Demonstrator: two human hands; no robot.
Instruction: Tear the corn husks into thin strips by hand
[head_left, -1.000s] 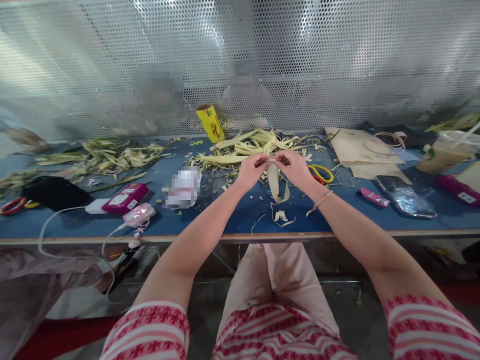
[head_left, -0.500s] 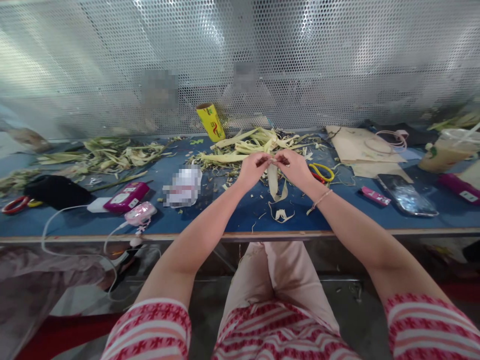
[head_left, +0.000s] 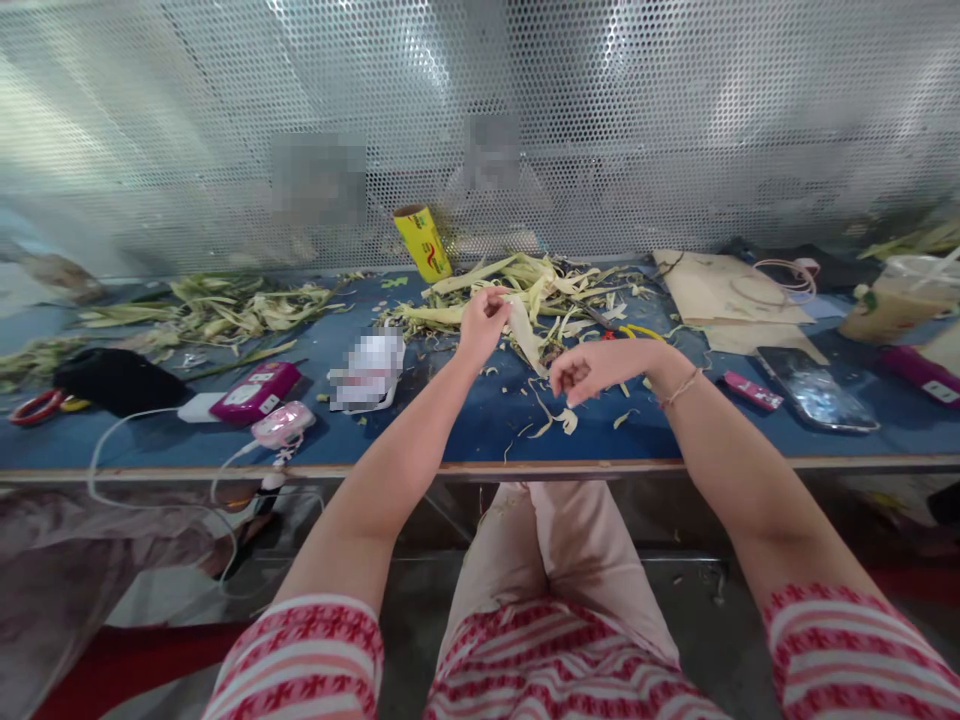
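Observation:
My left hand (head_left: 486, 318) pinches the upper end of a pale corn husk (head_left: 527, 335), which hangs down to the right over the table. Lower and to the right is my right hand (head_left: 583, 372), its fingers curled inward close to the husk's lower end. Whether those fingers hold a thin shred is too small to tell. Behind both hands lies a heap of husks (head_left: 517, 268), with torn bits around it. A curled husk scrap (head_left: 568, 421) rests on the table just under my right hand. Scissors with yellow and red handles (head_left: 637, 331) lie partly hidden behind my right wrist.
A yellow cardboard tube (head_left: 422, 243) stands tilted by the perforated metal panel. More husks (head_left: 240, 310), a purple device (head_left: 255, 392) and a black pouch (head_left: 116, 383) lie left. Right are brown paper (head_left: 720, 290), a phone (head_left: 816, 390) and a drink cup (head_left: 896, 300).
My hands, together on the husk before, have moved apart. My right hand came down toward me and turned inward; my left shifted slightly left and up with the husk. The scraps below have shifted.

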